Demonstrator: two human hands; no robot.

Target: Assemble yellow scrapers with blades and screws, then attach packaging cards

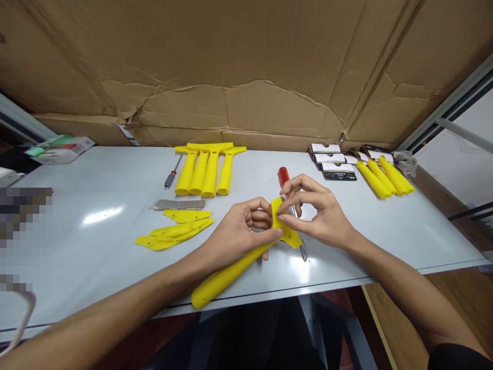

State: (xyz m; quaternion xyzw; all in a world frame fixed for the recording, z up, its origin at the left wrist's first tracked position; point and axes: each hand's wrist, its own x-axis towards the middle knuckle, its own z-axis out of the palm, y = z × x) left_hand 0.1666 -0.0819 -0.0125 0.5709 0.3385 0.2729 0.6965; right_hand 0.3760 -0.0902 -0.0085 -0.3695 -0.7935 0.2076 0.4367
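My left hand (246, 226) is closed around the neck of a yellow scraper handle (231, 275), just below its wide T-shaped head. The long grip slants down to the left, over the table's front edge. At the head, the thumb and fingers of my right hand (319, 210) pinch its upper face; anything small between the fingertips is hidden. A screwdriver with a red handle (283, 176) lies on the table behind the scraper head and my right hand, its shank pointing toward me. Loose yellow cover plates (181, 229) lie to the left of my left hand.
Metal blades (179, 205) lie behind the plates, near a small dark screwdriver (170, 178). More yellow scraper handles (209, 172) stand in a row at the back. Packaged black-and-white cards (338, 171) and yellow-handled scrapers (373, 180) are at right; a box (67, 150) sits back left.
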